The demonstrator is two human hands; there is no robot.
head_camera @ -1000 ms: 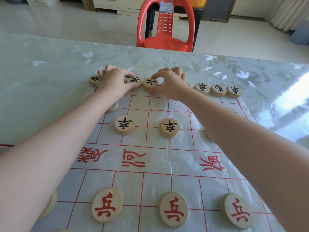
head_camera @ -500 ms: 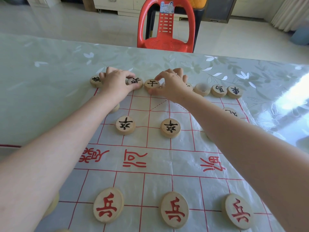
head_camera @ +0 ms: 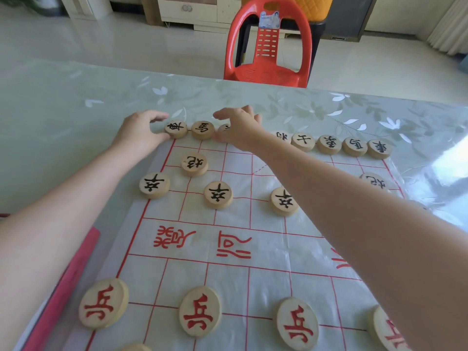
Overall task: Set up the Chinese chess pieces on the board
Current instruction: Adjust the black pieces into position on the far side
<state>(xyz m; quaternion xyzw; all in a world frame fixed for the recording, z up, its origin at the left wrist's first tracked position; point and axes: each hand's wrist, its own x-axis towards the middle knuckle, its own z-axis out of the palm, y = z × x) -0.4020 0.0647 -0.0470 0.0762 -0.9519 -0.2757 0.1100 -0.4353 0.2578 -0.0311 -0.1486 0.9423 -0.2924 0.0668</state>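
At the far left corner of the board [head_camera: 187, 282] sits the corner piece [head_camera: 176, 129]. The left hand [head_camera: 138, 130] is just left of it and curls round it with thumb and fingers. The right hand [head_camera: 239, 130] curls over the third piece [head_camera: 222, 128], two spots along the board's far edge, and half hides it. Both pieces are round and flat with no long side, but their row runs left to right. The corner piece's letter looks upside down from the board's near edge. I think any next push should go along that row.

Two bare forearms, bare wrists, left hand [head_camera: 138, 133] bare, right hand [head_camera: 240, 130] bare
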